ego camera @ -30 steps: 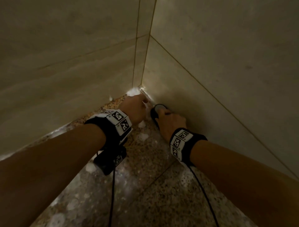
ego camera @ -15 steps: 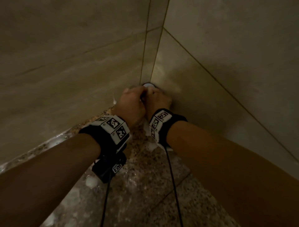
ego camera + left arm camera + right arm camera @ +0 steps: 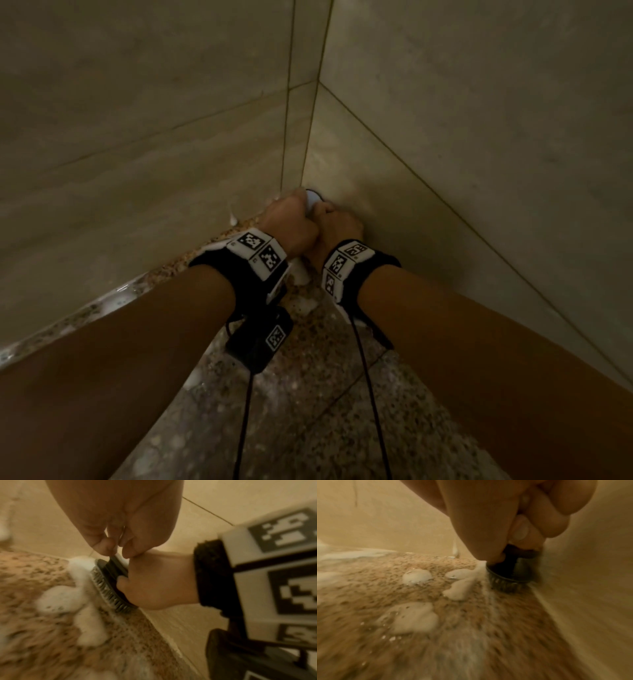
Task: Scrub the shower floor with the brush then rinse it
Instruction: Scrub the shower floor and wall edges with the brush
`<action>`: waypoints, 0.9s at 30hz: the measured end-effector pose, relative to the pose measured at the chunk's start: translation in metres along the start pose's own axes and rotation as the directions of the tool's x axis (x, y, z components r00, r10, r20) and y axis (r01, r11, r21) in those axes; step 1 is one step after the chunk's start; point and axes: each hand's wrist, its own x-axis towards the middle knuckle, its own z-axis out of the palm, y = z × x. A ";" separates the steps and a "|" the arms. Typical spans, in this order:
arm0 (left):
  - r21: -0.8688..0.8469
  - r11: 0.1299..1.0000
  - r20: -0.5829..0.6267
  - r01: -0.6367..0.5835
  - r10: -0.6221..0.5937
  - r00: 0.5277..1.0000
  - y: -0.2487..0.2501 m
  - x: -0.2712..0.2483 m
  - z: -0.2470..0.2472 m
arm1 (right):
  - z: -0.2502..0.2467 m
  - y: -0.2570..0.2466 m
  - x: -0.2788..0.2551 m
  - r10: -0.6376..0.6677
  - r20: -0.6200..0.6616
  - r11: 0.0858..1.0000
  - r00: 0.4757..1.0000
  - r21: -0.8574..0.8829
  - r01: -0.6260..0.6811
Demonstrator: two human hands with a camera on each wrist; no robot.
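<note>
A dark scrub brush (image 3: 109,582) stands bristles-down on the speckled stone shower floor (image 3: 308,411), right in the corner where two walls meet. My right hand (image 3: 337,226) grips its handle from behind. My left hand (image 3: 291,222) is pressed against the right one, its curled fingertips (image 3: 106,547) pinching the handle's upper end. From the head view only a pale sliver of the brush (image 3: 313,198) shows past my knuckles. White foam (image 3: 417,576) lies on the floor just left of the brush (image 3: 510,574).
Beige tiled walls (image 3: 137,137) close in on the left and the right (image 3: 479,137), meeting just beyond my hands. More foam patches (image 3: 412,616) and wet streaks cover the floor behind the brush. Black cables (image 3: 370,394) hang from both wristbands.
My right hand has pushed the brush forward along the right wall into the corner, meeting my left hand. The left hand, apart a second ago, now touches the brush handle.
</note>
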 end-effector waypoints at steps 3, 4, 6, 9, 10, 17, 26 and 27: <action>0.117 0.993 0.021 -0.036 0.034 0.999 0.010 0.000 0.002 | 0.001 0.008 -0.009 -0.006 -0.012 0.998 1.000 -0.061 0.005; 0.142 0.989 0.021 -0.044 0.042 0.999 0.015 -0.002 0.002 | 0.000 0.010 -0.015 0.000 -0.023 0.997 1.000 -0.081 -0.001; 0.167 0.984 -0.012 -0.053 0.056 0.998 0.020 -0.006 0.003 | -0.003 0.014 -0.032 -0.024 -0.064 0.996 0.998 -0.092 0.018; 0.128 0.992 -0.052 0.002 0.005 0.999 0.013 -0.014 0.001 | -0.007 0.014 -0.065 -0.166 -0.080 0.981 0.983 -0.115 0.156; 0.124 0.992 -0.049 0.020 -0.014 0.999 0.008 -0.021 0.000 | -0.004 0.012 -0.074 -0.212 -0.075 0.974 0.974 -0.102 0.204; 0.177 0.983 0.090 -0.050 0.034 0.995 -0.028 -0.075 -0.010 | 0.017 -0.008 -0.107 -0.287 0.092 0.952 0.954 -0.086 0.295; 0.598 0.699 0.416 -0.392 0.148 0.897 -0.042 -0.104 -0.009 | 0.014 -0.016 -0.127 -0.368 0.223 0.920 0.903 -0.052 0.388; 0.617 0.692 0.362 -0.374 0.173 0.916 -0.041 -0.101 -0.010 | 0.015 -0.018 -0.120 -0.330 0.195 0.937 0.924 -0.049 0.345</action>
